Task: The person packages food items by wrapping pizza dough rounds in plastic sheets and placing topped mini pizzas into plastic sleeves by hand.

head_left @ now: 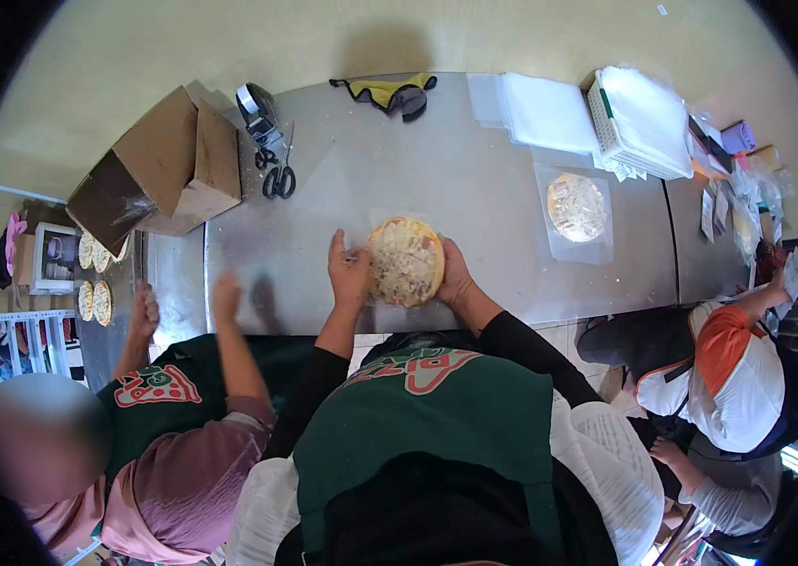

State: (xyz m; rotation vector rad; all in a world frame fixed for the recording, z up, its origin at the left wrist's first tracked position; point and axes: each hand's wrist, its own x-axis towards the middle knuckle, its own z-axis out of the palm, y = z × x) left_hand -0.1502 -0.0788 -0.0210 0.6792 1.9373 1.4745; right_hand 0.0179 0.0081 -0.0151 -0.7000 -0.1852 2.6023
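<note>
From my remote seat I watch a round pale pizza with shredded cheese and pinkish topping (pixel 406 262) near the front edge of the grey metal table (pixel 512 274), between the wearer's hands. The right hand (pixel 457 272) is curled on its right rim, fingers partly hidden; the left hand (pixel 349 275) is at the left rim with fingers spread, and I cannot tell how firmly it holds. Nor can I tell whether the pizza is lifted.

Nearest in the way are a co-worker's blurred hand (pixel 226 300), to the left, and the black-handled scissors (pixel 279 179) beside a black tape dispenser (pixel 259 111). An open brown cardboard box (pixel 173 160) fills the left corner. A yellow and grey cloth item (pixel 390 94) lies at the back. To the right, a second round pizza (pixel 576 208) rests on clear plastic film (pixel 580 251), below white plastic sheets (pixel 550 113) and a white plastic basket (pixel 606 123) heaped with more sheets.

The wearer's dark green apron (pixel 474 415) bears a red-and-white emblem, its lettering foreshortened; the co-worker's green apron (pixel 158 429) shows a pizza-slice logo (pixel 156 385). I cannot read either reliably.
</note>
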